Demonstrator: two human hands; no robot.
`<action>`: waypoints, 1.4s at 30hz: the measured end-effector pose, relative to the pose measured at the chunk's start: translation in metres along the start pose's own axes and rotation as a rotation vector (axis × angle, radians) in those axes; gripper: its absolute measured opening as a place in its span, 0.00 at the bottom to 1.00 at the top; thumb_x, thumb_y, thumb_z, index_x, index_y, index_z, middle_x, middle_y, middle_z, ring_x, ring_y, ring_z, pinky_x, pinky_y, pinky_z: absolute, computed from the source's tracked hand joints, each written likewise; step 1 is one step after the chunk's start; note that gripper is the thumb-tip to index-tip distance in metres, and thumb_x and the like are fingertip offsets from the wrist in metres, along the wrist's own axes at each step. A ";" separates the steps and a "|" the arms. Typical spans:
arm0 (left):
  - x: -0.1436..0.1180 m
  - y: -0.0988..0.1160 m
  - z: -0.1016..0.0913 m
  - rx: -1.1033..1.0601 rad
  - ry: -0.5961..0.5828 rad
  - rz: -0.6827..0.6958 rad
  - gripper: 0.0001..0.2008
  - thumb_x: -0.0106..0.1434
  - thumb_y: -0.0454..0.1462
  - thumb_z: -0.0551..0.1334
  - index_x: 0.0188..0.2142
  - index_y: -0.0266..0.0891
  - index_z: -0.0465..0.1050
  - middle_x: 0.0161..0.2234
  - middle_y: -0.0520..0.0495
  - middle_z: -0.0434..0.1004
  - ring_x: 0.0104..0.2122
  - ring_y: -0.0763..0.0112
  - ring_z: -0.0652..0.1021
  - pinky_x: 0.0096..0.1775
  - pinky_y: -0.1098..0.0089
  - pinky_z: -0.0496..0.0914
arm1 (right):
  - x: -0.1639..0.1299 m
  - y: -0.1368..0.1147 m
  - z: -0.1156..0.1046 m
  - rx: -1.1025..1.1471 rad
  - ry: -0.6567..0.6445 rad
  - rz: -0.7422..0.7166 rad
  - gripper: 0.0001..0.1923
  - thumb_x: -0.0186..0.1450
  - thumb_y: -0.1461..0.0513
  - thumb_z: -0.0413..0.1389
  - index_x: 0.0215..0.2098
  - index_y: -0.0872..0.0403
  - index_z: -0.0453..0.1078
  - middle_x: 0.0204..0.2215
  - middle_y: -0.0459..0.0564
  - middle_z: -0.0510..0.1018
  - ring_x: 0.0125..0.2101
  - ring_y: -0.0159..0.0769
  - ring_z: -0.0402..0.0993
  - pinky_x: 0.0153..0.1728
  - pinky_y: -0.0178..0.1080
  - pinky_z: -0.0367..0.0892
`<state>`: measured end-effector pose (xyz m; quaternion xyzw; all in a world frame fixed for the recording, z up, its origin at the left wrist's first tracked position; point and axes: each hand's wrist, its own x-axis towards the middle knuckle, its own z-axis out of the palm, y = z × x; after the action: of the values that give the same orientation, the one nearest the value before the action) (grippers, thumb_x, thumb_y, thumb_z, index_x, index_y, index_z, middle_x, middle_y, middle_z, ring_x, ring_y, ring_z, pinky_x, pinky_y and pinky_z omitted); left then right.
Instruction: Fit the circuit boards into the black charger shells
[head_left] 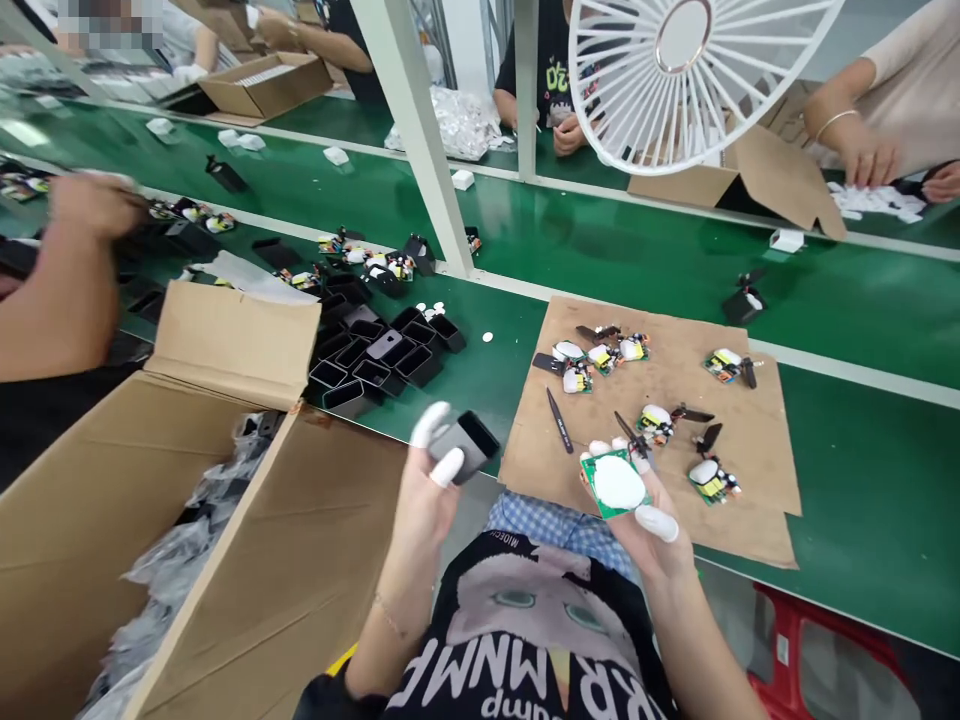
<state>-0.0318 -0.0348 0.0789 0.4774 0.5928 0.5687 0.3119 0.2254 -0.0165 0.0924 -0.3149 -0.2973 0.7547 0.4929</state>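
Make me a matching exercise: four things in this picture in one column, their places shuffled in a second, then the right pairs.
Things:
1. black casing
2. green board
3. tweezers
4. fan

Places:
A. lying on the brown cardboard sheet
B. held in the left hand
C. standing at the top of the view, above the belt
D. held in the right hand

Pairs: 1-B, 2-D, 3-A, 4-C
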 end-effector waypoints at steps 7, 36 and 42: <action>-0.018 0.040 0.057 -1.010 -0.406 -0.676 0.27 0.46 0.44 0.73 0.46 0.42 0.74 0.38 0.48 0.77 0.34 0.69 0.76 0.38 0.68 0.72 | -0.021 -0.026 0.017 0.032 0.077 -0.209 0.31 0.51 0.56 0.68 0.54 0.46 0.72 0.51 0.54 0.78 0.54 0.53 0.74 0.57 0.56 0.67; -0.024 0.045 0.084 -0.565 -0.584 0.156 0.26 0.57 0.40 0.70 0.47 0.50 0.56 0.57 0.42 0.65 0.57 0.57 0.70 0.53 0.52 0.70 | -0.034 -0.029 0.025 0.295 0.114 -0.253 0.26 0.46 0.51 0.73 0.42 0.39 0.74 0.36 0.43 0.79 0.39 0.38 0.77 0.41 0.39 0.76; -0.021 0.044 0.083 -0.886 -0.656 -0.437 0.23 0.62 0.50 0.61 0.53 0.42 0.69 0.50 0.40 0.75 0.51 0.50 0.77 0.46 0.54 0.75 | -0.033 -0.010 0.018 0.310 -0.025 -0.201 0.30 0.44 0.50 0.73 0.44 0.42 0.74 0.38 0.46 0.78 0.39 0.40 0.77 0.41 0.40 0.75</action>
<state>0.0609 -0.0268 0.1048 0.3194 0.2563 0.5072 0.7583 0.2275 -0.0466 0.1179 -0.1944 -0.2133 0.7422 0.6049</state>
